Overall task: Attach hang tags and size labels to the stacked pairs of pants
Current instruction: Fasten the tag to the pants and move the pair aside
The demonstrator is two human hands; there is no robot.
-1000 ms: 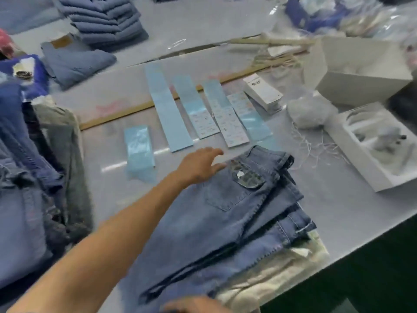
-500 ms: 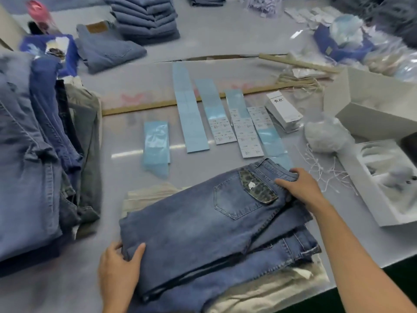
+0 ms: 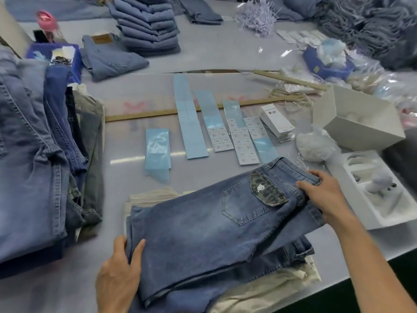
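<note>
Two hands on the top pair of folded jeans [image 3: 203,224], at the near edge of the grey table [image 3: 225,53].

From the left: a heap of jeans [image 3: 33,154]; the left hand [image 3: 118,276] grips the folded leg end, thumb on top; strips of size labels [image 3: 244,141] lie beyond; the right hand [image 3: 320,193] grips the waistband, beside a white tray [image 3: 370,195].

We see folded jeans [image 3: 203,224] atop a stack on the bench [image 3: 248,53]. The left hand [image 3: 118,279] grips their near edge, the right hand [image 3: 325,195] grips the waistband. Label strips [image 3: 244,141] lie just beyond.
</note>
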